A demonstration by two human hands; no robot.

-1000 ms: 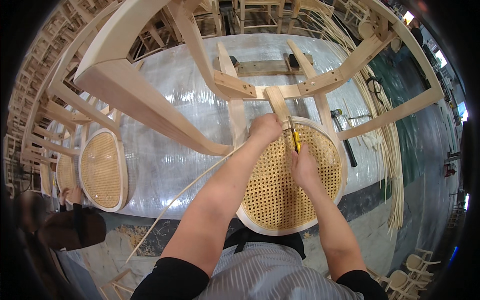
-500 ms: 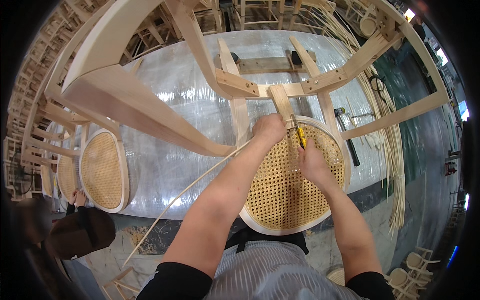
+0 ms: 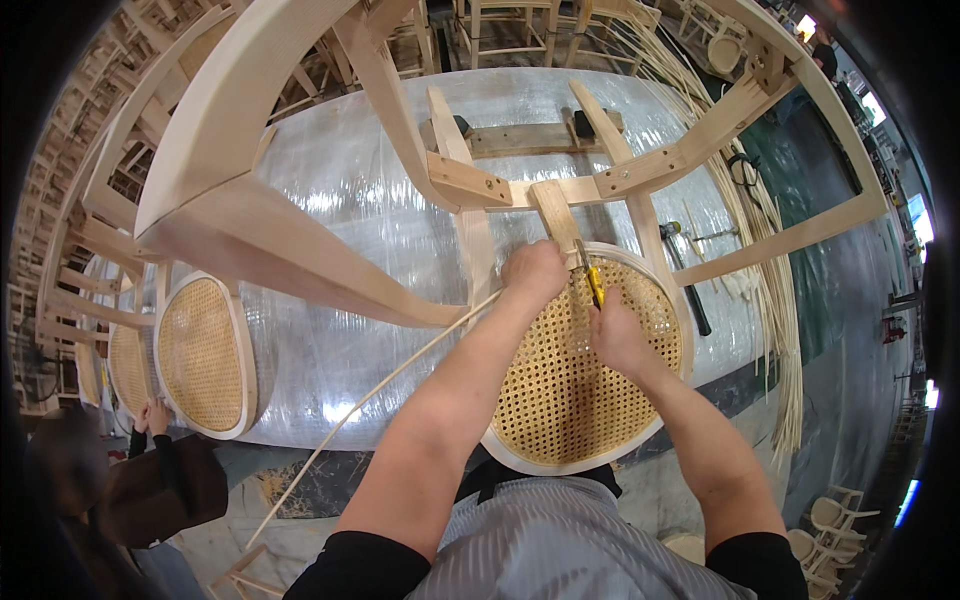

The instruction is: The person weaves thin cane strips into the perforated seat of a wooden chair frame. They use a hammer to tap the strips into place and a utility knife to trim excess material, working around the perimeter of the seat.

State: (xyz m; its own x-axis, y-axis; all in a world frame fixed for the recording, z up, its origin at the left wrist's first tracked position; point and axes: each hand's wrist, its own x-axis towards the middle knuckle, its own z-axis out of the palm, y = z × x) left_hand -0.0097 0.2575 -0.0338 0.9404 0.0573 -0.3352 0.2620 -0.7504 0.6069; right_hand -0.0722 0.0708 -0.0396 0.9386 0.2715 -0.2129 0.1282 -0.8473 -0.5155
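Note:
My left hand is closed on a long, thin pale cane strip by the upper rim of an oval chair part with woven cane. The strip's loose end trails down to the left past my forearm. In my right hand is a yellow-and-black-handled hand tool; its narrow metal end meets the upper rim beside my left fingers. Whether it is a cutter or a blade I cannot tell. The cane part belongs to a pale wooden chair frame lying on the table, legs toward me.
A hammer lies right of the cane part on the plastic-wrapped table. Beyond it hangs a bundle of long cane strips. At left stand more cane-backed chairs, where another person's hands work. Stacked chairs are at lower right.
The whole view has shifted slightly. Both hands keep their places at the upper rim, with the tool tilted a little more upright.

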